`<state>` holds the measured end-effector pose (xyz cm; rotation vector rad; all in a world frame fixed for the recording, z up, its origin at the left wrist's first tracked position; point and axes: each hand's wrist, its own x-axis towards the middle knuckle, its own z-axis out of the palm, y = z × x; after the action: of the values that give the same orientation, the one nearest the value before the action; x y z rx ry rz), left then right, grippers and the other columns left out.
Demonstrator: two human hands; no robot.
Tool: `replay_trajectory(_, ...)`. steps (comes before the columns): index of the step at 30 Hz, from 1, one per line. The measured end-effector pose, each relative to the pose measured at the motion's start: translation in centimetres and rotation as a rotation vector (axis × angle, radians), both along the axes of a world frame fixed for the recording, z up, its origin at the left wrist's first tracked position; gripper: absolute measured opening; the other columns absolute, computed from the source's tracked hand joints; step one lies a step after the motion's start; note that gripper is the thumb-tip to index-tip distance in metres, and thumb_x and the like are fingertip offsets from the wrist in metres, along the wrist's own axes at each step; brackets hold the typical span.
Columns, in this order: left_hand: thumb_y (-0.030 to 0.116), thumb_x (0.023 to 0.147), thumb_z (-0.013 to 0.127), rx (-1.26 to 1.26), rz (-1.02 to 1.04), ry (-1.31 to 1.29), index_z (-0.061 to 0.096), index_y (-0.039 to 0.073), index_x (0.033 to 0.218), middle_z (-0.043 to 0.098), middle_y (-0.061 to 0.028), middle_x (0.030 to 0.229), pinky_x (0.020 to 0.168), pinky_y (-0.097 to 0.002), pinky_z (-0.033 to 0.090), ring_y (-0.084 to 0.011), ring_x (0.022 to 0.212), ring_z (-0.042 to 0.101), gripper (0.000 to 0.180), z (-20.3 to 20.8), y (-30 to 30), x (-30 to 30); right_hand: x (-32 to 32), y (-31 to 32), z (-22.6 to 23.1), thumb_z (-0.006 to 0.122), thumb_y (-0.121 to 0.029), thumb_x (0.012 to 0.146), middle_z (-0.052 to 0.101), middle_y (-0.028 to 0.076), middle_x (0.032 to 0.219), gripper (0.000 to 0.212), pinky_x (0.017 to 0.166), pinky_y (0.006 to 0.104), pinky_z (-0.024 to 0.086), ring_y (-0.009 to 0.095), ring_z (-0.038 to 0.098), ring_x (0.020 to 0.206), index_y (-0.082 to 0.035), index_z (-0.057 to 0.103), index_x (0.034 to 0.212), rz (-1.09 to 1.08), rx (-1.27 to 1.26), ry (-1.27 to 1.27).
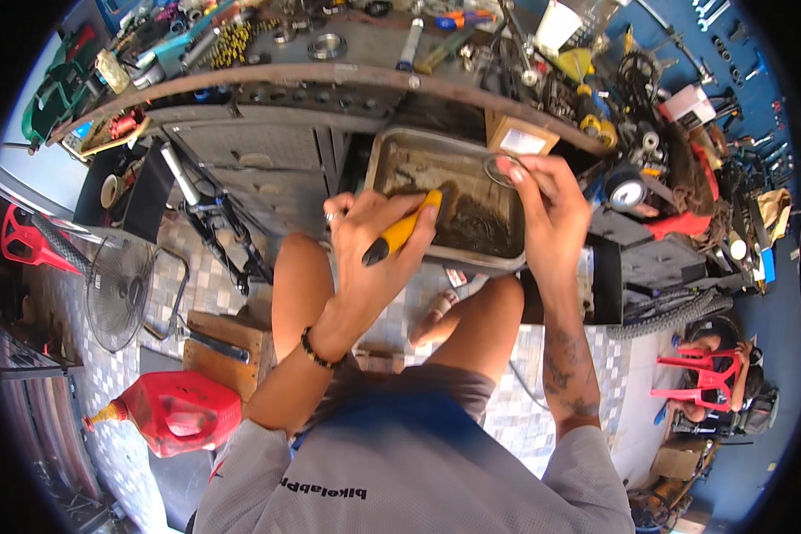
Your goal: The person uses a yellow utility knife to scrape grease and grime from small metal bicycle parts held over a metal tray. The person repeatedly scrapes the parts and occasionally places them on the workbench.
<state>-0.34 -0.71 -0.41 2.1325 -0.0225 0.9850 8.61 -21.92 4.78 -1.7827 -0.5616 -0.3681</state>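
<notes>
Yellow-handled brush (400, 233) in left hand (369, 258) grip, bristles murky; right hand (552, 218) pinching ring (498, 169).

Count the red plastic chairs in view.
2. One red plastic chair stands at the far left edge beside the round floor fan; the other red plastic chair is at the lower right on the tiled floor. More may be hidden behind clutter.

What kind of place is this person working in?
Most likely a bicycle repair workshop. A cluttered workbench is strewn with tools, wrenches hang on a blue wall, and a knobby tyre lies nearby. The left hand holds a yellow-handled brush over a grimy metal tray; the right hand holds a metal ring.
</notes>
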Motion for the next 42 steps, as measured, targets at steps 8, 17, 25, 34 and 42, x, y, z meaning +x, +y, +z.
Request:
replay_trajectory(8, 0.018, 0.093, 0.091, -0.021, -0.003, 0.009, 0.090, 0.008, 0.103, 0.082, -0.0060, 0.088, 0.095, -0.0415, 0.039, -0.0221, 0.081, 0.068, 0.014, 0.7, 1.3, -1.4, 0.0, 0.8, -0.8, 0.085, -0.004, 0.099, 0.085, 0.014, 0.103, 0.013, 0.080, 0.0437, 0.064, 0.035, 0.083, 0.094, -0.008, 0.082, 0.111, -0.064, -0.607, -0.149)
replay_trajectory(17, 0.019, 0.095, 0.091, -0.147, -0.080, 0.070, 0.092, 0.007, 0.107, 0.082, -0.0038, 0.084, 0.095, -0.0397, 0.038, -0.0181, 0.078, 0.069, 0.017, 0.9, 1.6, -1.2, 19.1, 5.3, 14.4, 0.081, -0.016, 0.107, 0.087, 0.010, 0.105, 0.015, 0.072, 0.0302, 0.058, 0.013, 0.070, 0.076, -0.009, 0.089, 0.117, 0.057, -0.304, -0.103)
replay_trajectory(25, 0.016, 0.093, 0.092, -0.366, -0.197, 0.081, 0.091, 0.006, 0.109, 0.085, -0.0054, 0.089, 0.095, -0.0388, 0.039, -0.0193, 0.079, 0.069, 0.019, 1.7, 2.0, -1.1, 46.7, 6.8, 11.4, 0.087, -0.037, 0.096, 0.087, 0.015, 0.127, 0.030, 0.109, 0.0442, 0.061, 0.034, 0.082, 0.122, -0.015, 0.090, 0.117, -0.450, -0.742, 0.177)
replay_trajectory(34, 0.015, 0.095, 0.090, -0.121, -0.175, 0.195, 0.089, 0.003, 0.111, 0.082, -0.0069, 0.090, 0.096, -0.0371, 0.046, -0.0230, 0.080, 0.070, 0.019, 3.7, 4.8, -1.9, 27.9, 8.9, 17.9, 0.079, -0.040, 0.102, 0.084, 0.015, 0.101, 0.030, 0.085, 0.0426, 0.063, 0.028, 0.080, 0.093, -0.013, 0.084, 0.112, -0.410, -0.652, -0.535)
replay_trajectory(42, 0.021, 0.092, 0.089, 0.291, -0.190, 0.228, 0.089, 0.010, 0.115, 0.077, -0.0046, 0.096, 0.092, -0.0425, 0.046, -0.0257, 0.097, 0.068, 0.025, 4.1, 3.2, -2.6, 6.8, 7.3, 9.7, 0.083, -0.012, 0.102, 0.082, 0.011, 0.090, 0.011, 0.077, 0.0364, 0.060, 0.020, 0.079, 0.081, -0.006, 0.080, 0.110, 0.328, -0.745, -0.143)
